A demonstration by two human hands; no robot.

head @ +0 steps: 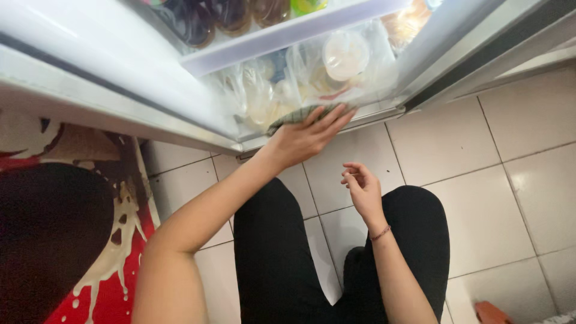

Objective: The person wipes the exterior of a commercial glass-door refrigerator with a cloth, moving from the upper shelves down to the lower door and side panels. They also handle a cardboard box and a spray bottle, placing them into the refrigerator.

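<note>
Left hand (306, 139) is pressing flat, fingers spread, on the green-rimmed dish (300, 115) in the fridge drawer (312, 84) among plastic bags (258, 96); right hand (362, 189) is hovering loosely curled, empty; dish is looking stiff, probably slippery, best gripped by its rim.

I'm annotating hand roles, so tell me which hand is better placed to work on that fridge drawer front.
Left. The left hand already lies flat against the clear drawer front at the fridge bottom, apparently pressing a cloth. The right hand hangs loosely curled above the knees, touching nothing.
</note>
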